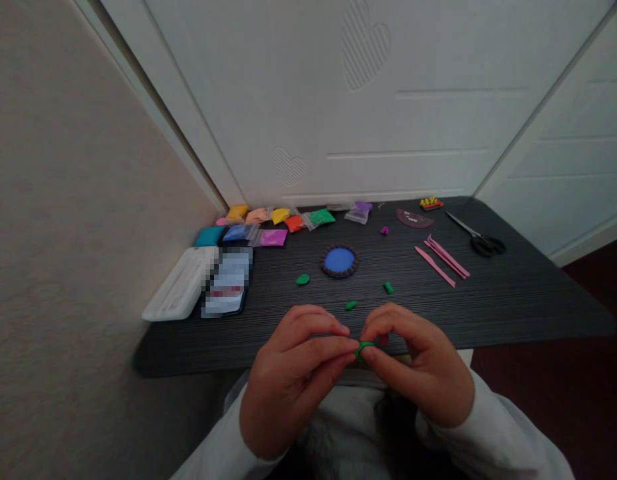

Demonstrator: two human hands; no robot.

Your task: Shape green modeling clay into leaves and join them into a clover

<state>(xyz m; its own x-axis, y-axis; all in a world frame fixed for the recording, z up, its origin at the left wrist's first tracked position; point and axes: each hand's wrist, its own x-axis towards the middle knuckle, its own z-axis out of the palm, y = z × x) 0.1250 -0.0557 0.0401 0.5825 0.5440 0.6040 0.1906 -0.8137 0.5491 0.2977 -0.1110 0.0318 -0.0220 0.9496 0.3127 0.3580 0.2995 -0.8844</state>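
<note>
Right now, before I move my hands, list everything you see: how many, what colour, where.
Table: one, dark, middle
Door-like panels: at least two, white, behind and right
Wall: one, beige-grey, left
Floor: dark red, lower right
Packets: about eleven, mixed colours, back left to centre
Package: one, white, left
Flat device: one, screen blurred, beside package
Disc: one, blue, brown beaded rim, centre
Loose pieces: three, green, nearer than disc
Small lump: one, purple, behind disc
Half-round sheet: one, dull pinkish, back right
Cluster: one, yellow and red, back right
Tools: at least three, pink, right
Scissors: one pair, black handles, right
Held piece: one, green, pinched, lower centre
Left hand: one, bare, lower centre
Right hand: one, bare, beside it
Sleeves: two, white, bottom
</note>
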